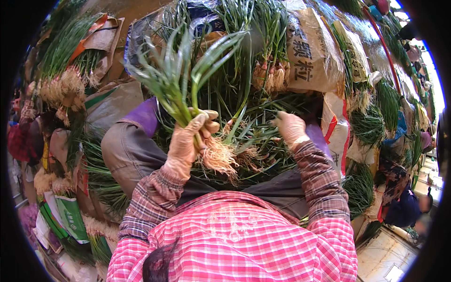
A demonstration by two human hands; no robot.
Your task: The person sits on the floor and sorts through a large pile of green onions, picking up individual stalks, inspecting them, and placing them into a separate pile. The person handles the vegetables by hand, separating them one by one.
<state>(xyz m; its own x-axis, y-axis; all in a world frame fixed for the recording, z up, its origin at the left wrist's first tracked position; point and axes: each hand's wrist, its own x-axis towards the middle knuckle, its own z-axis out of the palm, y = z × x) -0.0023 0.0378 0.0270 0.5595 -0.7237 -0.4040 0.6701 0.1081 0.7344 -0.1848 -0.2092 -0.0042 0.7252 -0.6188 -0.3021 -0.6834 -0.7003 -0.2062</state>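
Note:
My left hand [188, 141], in a thin pale glove, is closed around a bunch of green onions [181, 102]. Their leaves point up and away, and the pale stringy roots [217, 155] hang below my fingers. My right hand [290, 128], gloved too, is over the heap at the right with its fingers curled; whether something thin is between the fingertips I cannot tell. Beneath both hands lies a loose heap of stalks and leaves [260, 137], with some rooted plants in it. One long onion stalk [239, 116] lies upright beside the held bunch.
Onion bundles [271, 75] lie beyond the heap, next to a printed woven sack [312, 49]. More bundles [67, 84] rest on sacks at the left, others [368, 123] at the right. Other people [403, 208] are at both sides. My bent knee [127, 151] borders the heap.

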